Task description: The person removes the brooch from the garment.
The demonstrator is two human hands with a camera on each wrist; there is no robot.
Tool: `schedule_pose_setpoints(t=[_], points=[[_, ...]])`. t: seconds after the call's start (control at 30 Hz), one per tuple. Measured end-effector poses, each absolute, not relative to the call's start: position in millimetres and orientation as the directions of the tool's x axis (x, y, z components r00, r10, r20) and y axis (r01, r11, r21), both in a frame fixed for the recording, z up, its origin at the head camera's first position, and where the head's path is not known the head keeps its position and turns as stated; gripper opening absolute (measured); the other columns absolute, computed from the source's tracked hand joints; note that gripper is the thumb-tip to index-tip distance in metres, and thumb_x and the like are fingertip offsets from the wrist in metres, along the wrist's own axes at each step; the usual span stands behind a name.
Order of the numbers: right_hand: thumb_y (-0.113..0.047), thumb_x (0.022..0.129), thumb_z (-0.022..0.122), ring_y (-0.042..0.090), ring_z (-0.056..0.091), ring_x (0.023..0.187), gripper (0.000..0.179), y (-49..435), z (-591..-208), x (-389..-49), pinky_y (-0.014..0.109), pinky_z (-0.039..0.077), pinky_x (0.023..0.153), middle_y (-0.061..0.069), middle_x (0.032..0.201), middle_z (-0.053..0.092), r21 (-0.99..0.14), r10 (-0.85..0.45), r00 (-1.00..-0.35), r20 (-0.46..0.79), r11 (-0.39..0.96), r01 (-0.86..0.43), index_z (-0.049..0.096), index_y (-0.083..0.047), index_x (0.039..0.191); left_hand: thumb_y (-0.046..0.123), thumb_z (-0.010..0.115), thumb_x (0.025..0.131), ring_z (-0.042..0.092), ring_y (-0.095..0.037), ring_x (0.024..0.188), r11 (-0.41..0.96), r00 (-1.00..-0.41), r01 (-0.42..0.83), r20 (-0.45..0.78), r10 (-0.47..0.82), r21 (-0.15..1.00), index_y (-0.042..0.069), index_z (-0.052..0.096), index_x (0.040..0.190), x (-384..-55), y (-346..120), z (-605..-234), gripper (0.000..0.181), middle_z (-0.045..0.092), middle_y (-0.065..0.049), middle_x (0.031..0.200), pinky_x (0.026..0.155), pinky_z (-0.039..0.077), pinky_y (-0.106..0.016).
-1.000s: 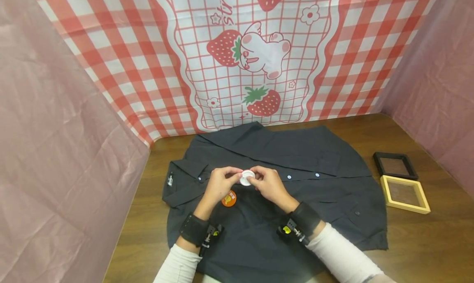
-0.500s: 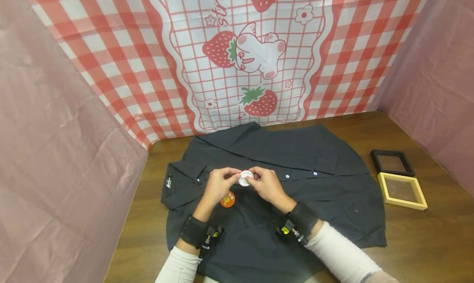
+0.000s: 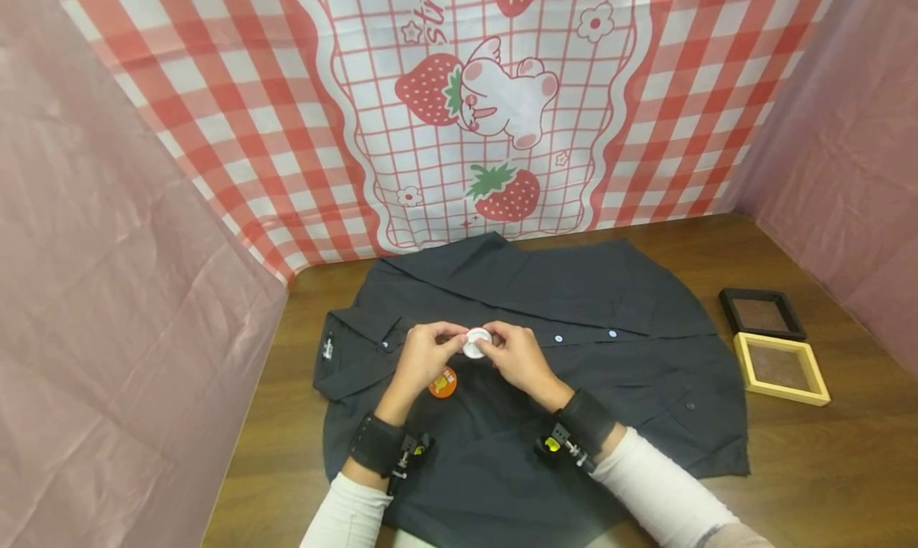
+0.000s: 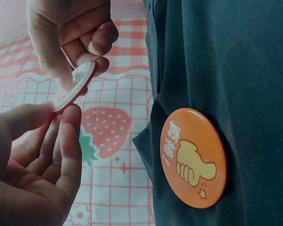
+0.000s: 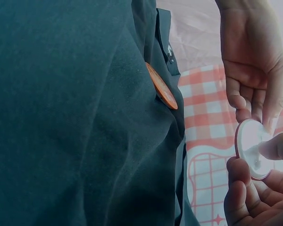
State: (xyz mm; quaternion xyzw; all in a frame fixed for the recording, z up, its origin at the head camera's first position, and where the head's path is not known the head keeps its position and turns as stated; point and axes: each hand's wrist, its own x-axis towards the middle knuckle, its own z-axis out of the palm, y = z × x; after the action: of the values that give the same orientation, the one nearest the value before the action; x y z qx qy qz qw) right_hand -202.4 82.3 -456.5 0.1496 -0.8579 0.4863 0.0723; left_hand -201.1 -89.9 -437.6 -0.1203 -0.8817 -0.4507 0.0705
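Observation:
Both hands hold a round pin badge (image 3: 476,343) above the dark shirt (image 3: 545,436), its white back turned up toward the head camera and a red rim showing in the left wrist view. My left hand (image 3: 426,358) pinches the badge's left edge between thumb and fingers. On the opposite edge, my right hand (image 3: 521,360) grips it, with the thumb laid on the white back (image 5: 253,149). An orange badge (image 4: 193,158) with a yellow thumb drawing sits on the shirt, just below the left hand. Any pin on the held badge is too small to make out.
The shirt lies spread over a brown wooden table (image 3: 825,468), its collar (image 3: 351,353) at the left. A black frame (image 3: 762,314) and a yellow frame (image 3: 782,369) lie at the right. A strawberry-print cloth (image 3: 502,118) hangs behind, with pink cloth at both sides.
The hands stay at nearly the same spot, both still holding the badge. Its white back tilts slightly and the right thumb shifts a little on it. The whole head view drifts slightly.

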Motion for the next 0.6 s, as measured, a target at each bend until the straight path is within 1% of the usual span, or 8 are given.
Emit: schedule_pose_setpoints(t=[0.17,0.37,0.47,0.6], points=[[-0.012,0.089,0.068,0.005,0.053,0.048,0.018,82.5,-455.2,-202.8,0.02,0.044,0.046,0.005,0.064,0.063,-0.816,-0.18,-0.948,0.264,0.481,-0.319,0.071,0.001,0.102,0.014,0.072,0.087,0.071,-0.019,0.076,0.575,-0.963,0.27,0.229,0.145,0.772,0.005,0.077,0.095,-201.8,-89.1,-437.5,0.013,0.076,-0.009,0.09,0.066,0.057,-0.027],[-0.011,0.089,0.069,0.004,0.053,0.048,0.017,82.8,-455.9,-203.6,0.019,0.043,0.046,0.005,0.065,0.063,-0.813,-0.18,-0.945,0.274,0.482,-0.328,0.071,0.001,0.101,0.014,0.072,0.087,0.071,-0.019,0.076,0.569,-0.965,0.262,0.229,0.131,0.779,0.005,0.077,0.095,-203.6,-89.1,-440.8,0.013,0.077,-0.009,0.09,0.067,0.057,-0.028],[-0.01,0.088,0.069,0.004,0.053,0.048,0.016,82.9,-456.0,-203.9,0.019,0.043,0.046,0.005,0.064,0.063,-0.813,-0.183,-0.943,0.279,0.477,-0.333,0.071,0.001,0.1,0.013,0.072,0.087,0.071,-0.019,0.074,0.557,-0.969,0.248,0.216,0.124,0.793,0.005,0.077,0.095,-203.4,-89.1,-442.2,0.013,0.076,-0.009,0.089,0.065,0.056,-0.025],[-0.01,0.088,0.069,0.004,0.053,0.049,0.016,83.7,-456.9,-204.7,0.019,0.044,0.047,0.005,0.064,0.063,-0.813,-0.188,-0.94,0.284,0.472,-0.34,0.072,0.001,0.1,0.012,0.072,0.087,0.069,-0.019,0.069,0.527,-0.977,0.213,0.181,0.113,0.823,0.004,0.076,0.095,-202.5,-88.7,-442.0,0.013,0.075,-0.01,0.083,0.061,0.054,-0.021]])
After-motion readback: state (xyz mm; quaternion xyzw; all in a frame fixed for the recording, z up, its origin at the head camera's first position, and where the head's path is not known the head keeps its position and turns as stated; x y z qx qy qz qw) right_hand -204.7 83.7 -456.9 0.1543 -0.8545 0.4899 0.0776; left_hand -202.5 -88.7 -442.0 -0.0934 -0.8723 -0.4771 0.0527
